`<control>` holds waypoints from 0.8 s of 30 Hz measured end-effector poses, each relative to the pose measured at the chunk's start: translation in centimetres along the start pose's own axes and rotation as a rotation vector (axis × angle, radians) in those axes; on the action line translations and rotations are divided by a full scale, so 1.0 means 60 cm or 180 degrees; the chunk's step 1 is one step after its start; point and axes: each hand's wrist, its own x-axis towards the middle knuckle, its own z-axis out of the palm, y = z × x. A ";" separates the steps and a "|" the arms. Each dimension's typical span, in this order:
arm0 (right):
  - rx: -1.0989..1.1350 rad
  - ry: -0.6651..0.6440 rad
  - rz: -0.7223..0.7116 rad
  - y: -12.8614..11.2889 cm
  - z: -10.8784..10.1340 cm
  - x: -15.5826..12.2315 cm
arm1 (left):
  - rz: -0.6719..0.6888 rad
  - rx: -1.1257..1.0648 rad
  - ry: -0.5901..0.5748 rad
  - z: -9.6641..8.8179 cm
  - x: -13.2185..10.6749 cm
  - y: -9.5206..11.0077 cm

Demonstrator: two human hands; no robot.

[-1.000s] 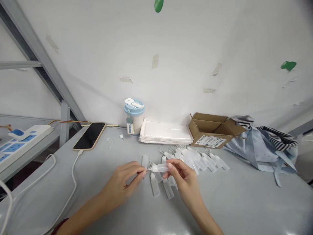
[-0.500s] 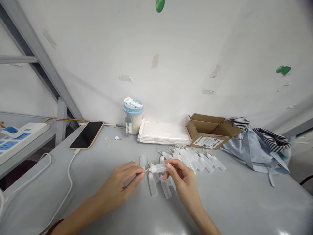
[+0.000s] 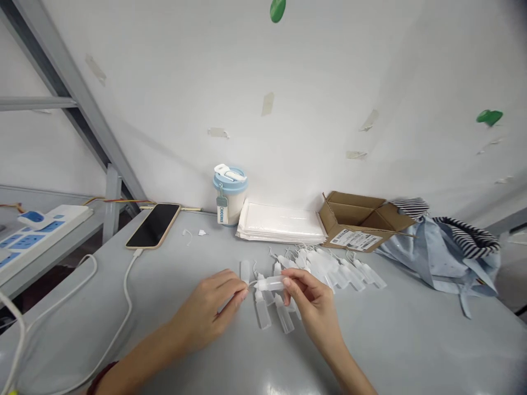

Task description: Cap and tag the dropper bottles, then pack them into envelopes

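My right hand (image 3: 315, 302) holds a small translucent plastic squeeze bottle (image 3: 272, 283) by its base end, thumb and fingers around it. The bottle lies level in the air, its white tip pointing left. At that tip, my left hand (image 3: 216, 302) pinches a thin white strand (image 3: 251, 284) between thumb and forefinger. How the strand joins the tip is too small to make out. Beneath and behind the hands, several similar bottles (image 3: 262, 311) lie loose on the grey table, many with curly white tails. A larger heap of bottles (image 3: 325, 264) spreads to the right.
Along the wall stand a lidded cup (image 3: 234, 200), a stack of white packets (image 3: 282, 222), an open cardboard box (image 3: 356, 233) and a blue cloth bag (image 3: 432, 252). A phone (image 3: 153, 226) charges at left, its white cable (image 3: 127, 296) running over the table. Small white scraps (image 3: 201, 233) lie nearby.
The whole view has shifted slightly, so everything sits a little farther right. My hands keep the same grip on the bottle and strand; the strand now looks more bent.
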 end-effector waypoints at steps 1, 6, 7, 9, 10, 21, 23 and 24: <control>-0.0048 0.0005 -0.0046 0.001 0.000 0.000 | 0.0059 0.0118 -0.0047 -0.001 0.000 0.000; -0.0349 0.0016 -0.0378 0.007 0.003 -0.003 | 0.0172 0.0398 -0.0246 -0.003 0.000 -0.001; -0.0402 0.0010 -0.0427 0.008 0.004 -0.004 | 0.0184 0.0436 -0.0267 -0.002 -0.001 -0.001; -0.0485 -0.0009 -0.0494 0.010 0.007 -0.005 | 0.0195 0.0517 -0.0331 -0.001 -0.003 -0.001; -0.0522 -0.0024 -0.0508 0.011 0.009 -0.005 | 0.0188 0.0551 -0.0366 0.000 -0.004 -0.002; -0.0823 -0.0147 -0.0670 0.018 0.025 -0.017 | -0.0036 0.0334 -0.0739 -0.010 -0.001 0.001; -0.0826 -0.0260 -0.0575 0.018 0.029 -0.022 | -0.0016 0.0290 -0.0787 -0.011 -0.002 0.004; -0.0807 -0.0330 -0.0478 0.017 0.031 -0.023 | -0.0012 0.0264 -0.0810 -0.011 -0.002 0.005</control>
